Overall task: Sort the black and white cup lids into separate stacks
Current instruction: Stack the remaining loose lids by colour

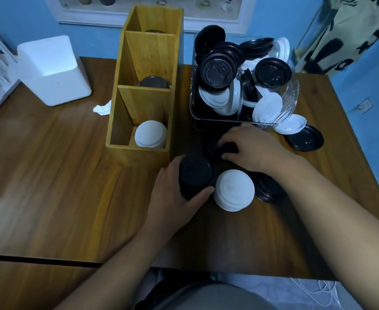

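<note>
Wooden table (49, 175) against blue wall. Left hand (172, 193) wraps black lid stack (195, 175), thumb and fingers closed round it. White lid stack (234, 190) touches it on right. Right hand (251, 148) curled over black lid (224, 148), pinching it. Clear bin (291, 101) behind holds mixed lids. Wooden organizer (139, 153) has white lids (150, 134) in nearest compartment

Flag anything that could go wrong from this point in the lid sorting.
The left hand grips the black stack right against the white stack; moving it may topple the white one. The right hand works just below the overfilled clear bin, where a white lid leans over the rim and could slide out.
</note>
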### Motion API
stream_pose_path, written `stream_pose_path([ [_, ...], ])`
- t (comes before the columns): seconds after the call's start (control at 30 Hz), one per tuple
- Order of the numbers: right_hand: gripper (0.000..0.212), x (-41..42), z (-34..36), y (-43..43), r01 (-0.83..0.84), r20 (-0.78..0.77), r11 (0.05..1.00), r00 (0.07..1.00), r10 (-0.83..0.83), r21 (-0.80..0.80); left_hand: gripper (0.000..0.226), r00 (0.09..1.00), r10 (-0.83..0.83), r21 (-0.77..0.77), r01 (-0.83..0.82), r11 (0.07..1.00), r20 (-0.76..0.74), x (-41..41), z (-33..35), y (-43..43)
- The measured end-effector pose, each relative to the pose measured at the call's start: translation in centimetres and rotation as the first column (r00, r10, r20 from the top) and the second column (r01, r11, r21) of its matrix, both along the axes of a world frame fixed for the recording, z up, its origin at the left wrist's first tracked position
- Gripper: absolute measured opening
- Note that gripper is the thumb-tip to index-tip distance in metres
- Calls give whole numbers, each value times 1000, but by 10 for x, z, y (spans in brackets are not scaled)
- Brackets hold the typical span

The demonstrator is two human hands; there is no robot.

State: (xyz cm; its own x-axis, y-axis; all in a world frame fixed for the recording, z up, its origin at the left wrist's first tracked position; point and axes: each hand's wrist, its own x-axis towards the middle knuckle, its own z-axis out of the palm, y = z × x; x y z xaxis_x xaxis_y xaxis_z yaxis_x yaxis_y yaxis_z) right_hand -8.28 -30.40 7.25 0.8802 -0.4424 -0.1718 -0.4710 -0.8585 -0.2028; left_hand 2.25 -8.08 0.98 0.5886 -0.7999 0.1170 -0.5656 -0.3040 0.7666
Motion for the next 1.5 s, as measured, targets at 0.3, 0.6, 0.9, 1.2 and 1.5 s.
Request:
stream_pose_path([
  [0.3, 19, 5, -6, -2, -28, 24, 1000, 999, 28, -1, 88, 1000, -15, -2, 15, 1000, 0, 1, 2, 0],
  [0.6, 19, -103, 26, 70, 161, 389, 498, 440, -809, 852, 88, 1000, -9, -18, 8, 1000, -27, 3, 0, 0],
  [0.9, 24, -170, -26, 120, 390, -8, 107, 282, -959, 915, 90, 998, -23, 13, 24, 1000, -56, 1, 0, -1],
  [1.2, 64, -170, -24, 140, 777, 126, 615, 602, -789, 134, 87, 1000, 12, 11, -11, 1000, -19, -2, -1, -2],
  [1.5, 85, -172, -33, 144, 536, 99, 815, 819, -565, 218, 89, 1000, -5, 9, 5, 1000, -11, -3, 1, 0],
])
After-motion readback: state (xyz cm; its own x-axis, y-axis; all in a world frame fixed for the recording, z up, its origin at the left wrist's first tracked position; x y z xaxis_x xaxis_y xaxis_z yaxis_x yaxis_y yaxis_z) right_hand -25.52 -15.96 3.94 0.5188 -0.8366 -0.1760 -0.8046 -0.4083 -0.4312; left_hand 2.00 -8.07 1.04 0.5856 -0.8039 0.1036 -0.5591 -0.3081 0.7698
